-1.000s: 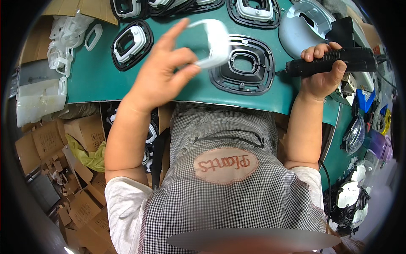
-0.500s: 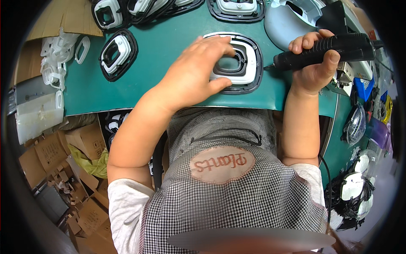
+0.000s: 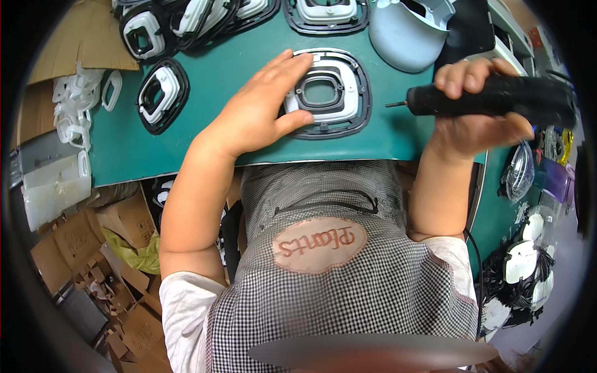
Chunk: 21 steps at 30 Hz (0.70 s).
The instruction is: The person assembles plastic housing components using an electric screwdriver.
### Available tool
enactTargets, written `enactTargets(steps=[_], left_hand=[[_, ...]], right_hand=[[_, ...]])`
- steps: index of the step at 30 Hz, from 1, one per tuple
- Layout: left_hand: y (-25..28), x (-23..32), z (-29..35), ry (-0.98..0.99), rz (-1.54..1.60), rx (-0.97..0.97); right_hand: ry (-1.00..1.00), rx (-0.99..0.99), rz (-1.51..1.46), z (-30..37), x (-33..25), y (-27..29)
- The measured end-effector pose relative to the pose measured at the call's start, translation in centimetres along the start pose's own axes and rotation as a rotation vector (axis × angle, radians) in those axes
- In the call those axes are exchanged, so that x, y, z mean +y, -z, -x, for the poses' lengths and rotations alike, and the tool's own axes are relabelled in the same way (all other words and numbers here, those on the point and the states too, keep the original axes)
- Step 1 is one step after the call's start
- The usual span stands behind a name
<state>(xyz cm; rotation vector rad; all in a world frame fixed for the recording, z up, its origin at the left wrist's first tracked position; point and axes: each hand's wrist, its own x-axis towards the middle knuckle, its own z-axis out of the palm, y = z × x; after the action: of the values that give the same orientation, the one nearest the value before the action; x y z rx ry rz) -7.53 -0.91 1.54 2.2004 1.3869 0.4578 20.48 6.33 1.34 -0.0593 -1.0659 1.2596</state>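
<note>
Your left hand (image 3: 264, 102), fingers apart, lies against the white ring (image 3: 351, 99) on the black frame (image 3: 342, 129); your right hand (image 3: 465, 129) clamps a black screwdriver (image 3: 497, 98).

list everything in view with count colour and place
green table: one, green, upper middle
black frame: one, black, mid table
white ring: one, white, on that frame
second framed ring: one, black and white, table's left
more framed rings: several, black and white, far side
rounded housing: one, light blue, table's far right
loose rings: several, white, left edge
cardboard boxes: many, brown, lower left
cloth: one, yellow-green, lower left
wired parts: several, white and black, lower right
clutter: several, mixed, right edge
driver: one, black, above table's right
apron: one, black-and-white check, lower middle
left hand: one, bare, on white ring
right hand: one, bare, around driver
</note>
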Motion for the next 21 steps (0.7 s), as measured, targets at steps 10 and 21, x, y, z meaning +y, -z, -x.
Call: enactTargets(steps=[10,21], left_hand=[[-1.6,1.7,-1.5,-0.031,0.02,0.054],[-3.5,3.5,-3.3,-0.052,0.029,0.063]], right_hand=[[0.195,0.172,0.294,-1.7,-13.6,1.7],[0.366,0.193,0.503,-2.3,-12.8,4.0]])
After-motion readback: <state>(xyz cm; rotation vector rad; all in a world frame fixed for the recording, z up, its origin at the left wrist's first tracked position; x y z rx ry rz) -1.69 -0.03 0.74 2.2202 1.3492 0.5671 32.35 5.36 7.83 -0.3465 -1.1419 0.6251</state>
